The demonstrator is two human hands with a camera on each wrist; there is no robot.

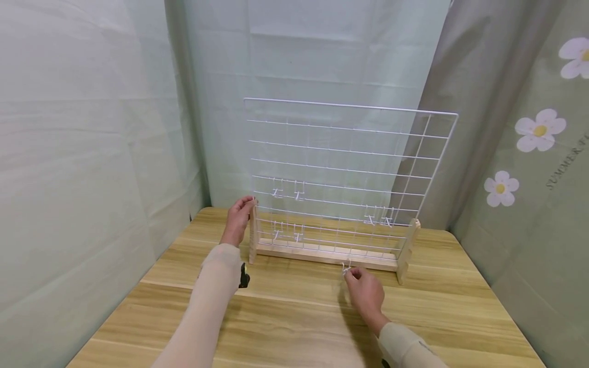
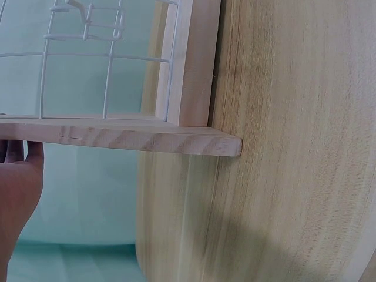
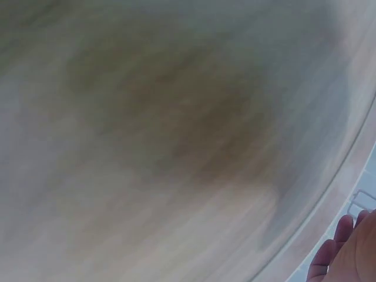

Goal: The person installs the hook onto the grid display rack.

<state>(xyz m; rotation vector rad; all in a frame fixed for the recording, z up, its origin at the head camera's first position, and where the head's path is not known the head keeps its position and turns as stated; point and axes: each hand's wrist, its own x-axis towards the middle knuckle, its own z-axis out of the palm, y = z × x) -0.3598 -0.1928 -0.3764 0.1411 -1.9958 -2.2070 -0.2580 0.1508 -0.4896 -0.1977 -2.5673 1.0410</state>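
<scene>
A white wire grid rack [image 1: 349, 106] stands upright on the table in a wooden base [image 1: 322, 252]. My left hand [image 1: 236, 220] grips the upper end of its left wooden side post [image 1: 253, 240]; in the left wrist view, fingers [image 2: 34, 154] meet that post's edge. Just in front of the base, my right hand [image 1: 365, 291] pinches a small white wire hook [image 1: 346, 268] between thumb and fingertips. Similar hooks hang on the grid: a pair at mid-left [image 1: 299, 196], a pair lower left [image 1: 298, 236] and a pair at right [image 1: 388, 221].
The wood-grain table [image 1: 276, 322] reaches forward to a pale green curtain [image 1: 317, 66]. Another pale curtain [image 1: 87, 128] hangs along the left side. A flower-patterned curtain [image 1: 529, 230] borders the right. The right wooden post [image 1: 407, 253] stands near my right hand.
</scene>
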